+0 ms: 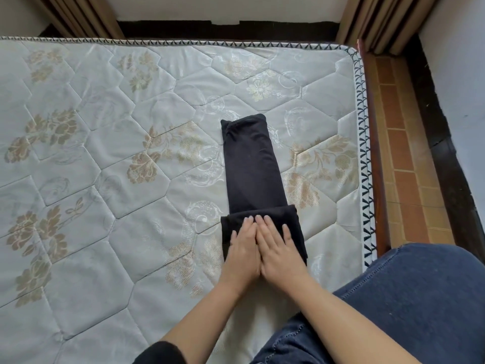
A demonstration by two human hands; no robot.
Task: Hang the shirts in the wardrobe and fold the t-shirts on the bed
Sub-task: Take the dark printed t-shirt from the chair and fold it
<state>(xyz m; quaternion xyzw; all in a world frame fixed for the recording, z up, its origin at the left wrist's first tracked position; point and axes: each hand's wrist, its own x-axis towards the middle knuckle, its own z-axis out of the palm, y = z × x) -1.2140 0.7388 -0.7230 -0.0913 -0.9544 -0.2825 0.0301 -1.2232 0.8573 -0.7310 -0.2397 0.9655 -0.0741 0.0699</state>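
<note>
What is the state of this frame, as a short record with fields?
garment: black t-shirt, folded into a long narrow strip, near end turned over
surface: quilted floral mattress
hands: left hand and right hand flat, touching side by side, pressing the turned-over end
fingers: straight
stage: fold not finished

Black t-shirt [249,164] lies on the mattress [105,153] as a long narrow strip, near end folded over itself.
</note>
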